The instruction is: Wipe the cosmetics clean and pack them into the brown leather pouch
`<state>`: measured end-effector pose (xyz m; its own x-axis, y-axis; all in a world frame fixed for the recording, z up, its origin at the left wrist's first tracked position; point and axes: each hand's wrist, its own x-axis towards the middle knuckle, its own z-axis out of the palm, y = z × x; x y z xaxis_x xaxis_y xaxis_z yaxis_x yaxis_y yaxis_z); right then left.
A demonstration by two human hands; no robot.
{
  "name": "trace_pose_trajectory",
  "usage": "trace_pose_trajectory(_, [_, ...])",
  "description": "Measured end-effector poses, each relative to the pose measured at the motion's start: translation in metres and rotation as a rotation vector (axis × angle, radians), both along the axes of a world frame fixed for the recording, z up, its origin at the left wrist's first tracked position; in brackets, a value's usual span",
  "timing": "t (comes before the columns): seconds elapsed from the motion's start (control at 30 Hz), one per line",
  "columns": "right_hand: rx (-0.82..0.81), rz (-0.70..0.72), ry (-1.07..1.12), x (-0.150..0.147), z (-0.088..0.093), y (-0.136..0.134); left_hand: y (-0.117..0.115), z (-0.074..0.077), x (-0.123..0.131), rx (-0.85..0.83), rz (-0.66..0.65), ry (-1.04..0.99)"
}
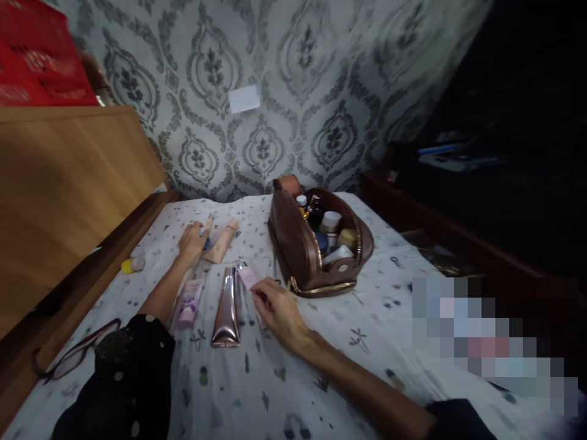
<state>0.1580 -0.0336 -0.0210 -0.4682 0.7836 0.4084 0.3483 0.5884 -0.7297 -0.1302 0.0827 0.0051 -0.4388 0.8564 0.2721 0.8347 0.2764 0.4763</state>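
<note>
My left hand point(189, 243) is at the far left of the cloth, fingers curled against a slim cream-and-blue tube point(208, 231). Beside that tube lies a peach tube point(224, 241). My right hand point(277, 311) has its fingers closed on a light pink tube point(247, 276), covering part of it. Between my arms lie a shiny rose-gold tube point(226, 311) and a clear-and-pink tube point(190, 302) with a purple print. A brown toiletry bag point(293, 244) stands unzipped to the right, holding several jars and bottles.
A small yellow-capped bottle point(132, 264) and eyeglasses point(76, 354) lie on the left of the printed cloth point(266, 397). A wooden cabinet point(68, 159) with a red bag point(41, 55) on top borders the left. Patterned wallpaper is behind; dark furniture stands right.
</note>
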Motion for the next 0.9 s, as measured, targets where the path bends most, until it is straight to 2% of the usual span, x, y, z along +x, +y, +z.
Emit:
trace_pose_trajectory(0.1, [0.05,-0.033,0.008,0.001,-0.012,0.0,0.012,-0.006,0.012,-0.066,0.01,0.017])
trace_pose_trajectory(0.23, [0.042,-0.024,0.034,0.004,-0.018,0.001,0.019,-0.011,0.016,-0.1,0.018,-0.008])
trace_pose_trajectory(0.37, [0.005,-0.027,0.07,0.005,-0.018,0.003,0.024,-0.005,0.012,-0.086,0.06,-0.117])
trace_pose_trajectory(0.5, [-0.047,-0.027,0.112,0.007,-0.017,0.004,0.015,0.004,0.01,-0.039,0.067,-0.352])
trace_pose_trajectory(0.67, [-0.192,-0.012,0.196,0.013,-0.016,0.009,-0.025,0.014,0.031,0.104,-0.029,-0.614])
trace_pose_trajectory(0.8, [-0.346,0.045,0.345,0.009,-0.013,0.015,-0.084,0.022,0.069,0.163,-0.186,-0.729])
trace_pose_trajectory(0.9, [-0.552,0.113,0.574,-0.004,-0.009,0.017,-0.132,0.025,0.104,0.14,-0.399,-0.722])
